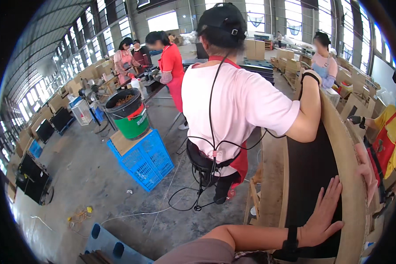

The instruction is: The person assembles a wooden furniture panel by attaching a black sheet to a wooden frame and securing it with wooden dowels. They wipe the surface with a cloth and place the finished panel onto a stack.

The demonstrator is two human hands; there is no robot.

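Observation:
My left hand [320,220] lies open on a dark flat panel [310,163], palm down, with its fingers apart and the thumb toward the right. A black band circles that wrist. Along the panel's right side runs a curved-looking brown strip [352,207], close to my fingertips. Another brown board [273,180] borders the panel on its left. My right hand is out of the picture. Ahead of me a co-worker [233,105], in a pale top, red apron and black cap, stands with back turned and one raised wrist near the strip's far end.
Cables [213,154] hang from the co-worker's back toward the floor. On the left a bucket [130,116] stands on a blue plastic crate [145,154]. A blue-grey plastic pallet [114,248] lies near the lower edge. Other people work farther off, and one in yellow and red [385,132] stands right.

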